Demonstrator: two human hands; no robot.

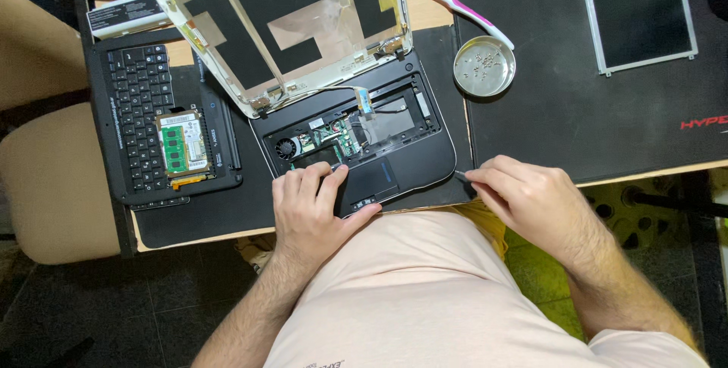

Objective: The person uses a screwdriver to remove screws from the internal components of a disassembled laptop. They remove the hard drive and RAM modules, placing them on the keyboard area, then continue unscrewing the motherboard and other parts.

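Risk noted: the small black plastic laptop base with its keyboard removed (364, 144) sits right at the desk's near edge, so a push from the left hand (311, 212) could tip it lapward. Exposed board and thin ribbon cable (362, 102), just beyond the fingers, could be snagged.

Left hand: laid flat, fingers together, pressed on the palm rest. Right hand (531, 201): to the base's right, fingertips pinched on a thin dark tool (459, 176), tip near the base's right corner. The round metal dish of screws (484, 66), well beyond the right hand, could be knocked.
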